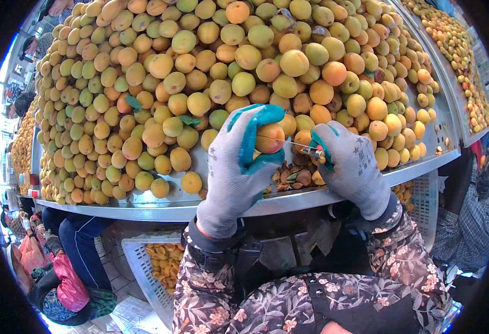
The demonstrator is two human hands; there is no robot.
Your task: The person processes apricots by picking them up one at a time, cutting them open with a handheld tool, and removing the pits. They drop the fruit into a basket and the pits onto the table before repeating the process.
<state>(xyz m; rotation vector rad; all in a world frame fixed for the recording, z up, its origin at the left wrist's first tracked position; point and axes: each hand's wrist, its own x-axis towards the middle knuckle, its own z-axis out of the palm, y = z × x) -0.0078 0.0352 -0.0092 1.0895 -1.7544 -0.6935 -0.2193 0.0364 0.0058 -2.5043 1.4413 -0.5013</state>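
- At twelve o'clock, heaped on a table (144,212): apricots (183,42).
- At centre, in the left hand (230,161): one apricot (269,140), with scraps (295,178) at its five o'clock.
- At seven o'clock, in a crate (139,268): apricot pieces (164,264).
- At two o'clock, on another table (476,136): more fruit (447,42).

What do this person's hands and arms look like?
The left hand and right hand wear grey knit gloves with teal-coated fingers and dark star markings on the backs. Plain dark cuffs meet black sleeves patterned with pinkish flowers and grey leaves.

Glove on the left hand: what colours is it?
The glove is mostly grey, with teal toward the fingertips; head view.
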